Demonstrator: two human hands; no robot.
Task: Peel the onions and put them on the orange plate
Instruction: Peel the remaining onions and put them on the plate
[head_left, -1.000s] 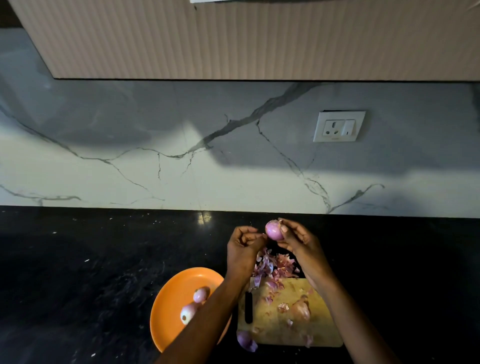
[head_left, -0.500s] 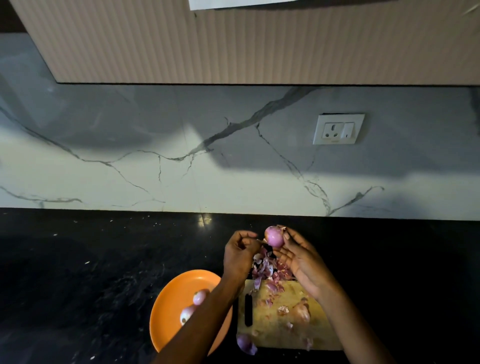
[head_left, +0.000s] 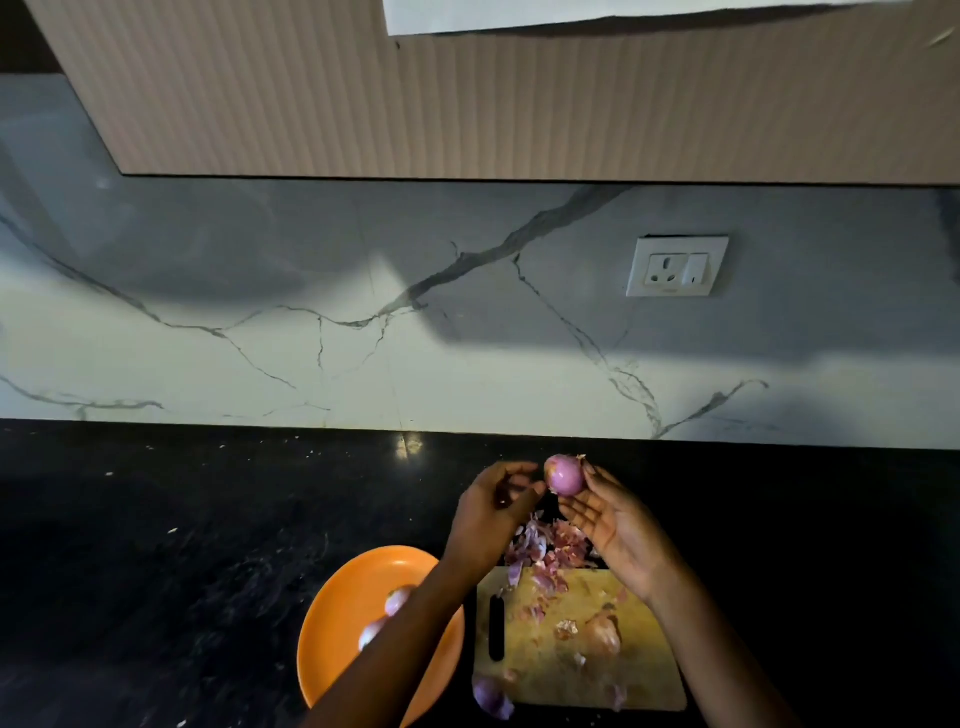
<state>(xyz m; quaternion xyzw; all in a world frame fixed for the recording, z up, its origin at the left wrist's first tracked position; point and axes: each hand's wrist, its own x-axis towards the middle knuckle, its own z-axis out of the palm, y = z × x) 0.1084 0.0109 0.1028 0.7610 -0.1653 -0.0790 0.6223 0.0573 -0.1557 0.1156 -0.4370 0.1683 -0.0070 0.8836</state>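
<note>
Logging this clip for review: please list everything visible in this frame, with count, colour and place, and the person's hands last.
Held onion: one, purple, at the right hand's fingertips, above the counter.
Onions on plate: two visible, pale purple, partly hidden by the left forearm.
Plate: one, orange, left of the board.
Cutting board: one, yellowish wood, dark slot at its left edge.
Peels: a heap, purple, at the board's far edge, with scraps across the board.
Onion on board: one, brownish, skin on.
Onion piece: one, purple, at the board's near left corner.
Counter: black, speckled.
Wall: white veined marble.
Socket: one, white, on the wall.
Cabinet: beige, ribbed, overhead.
Left hand: fingers curled beside the held onion.
Right hand: holds the onion.
</note>
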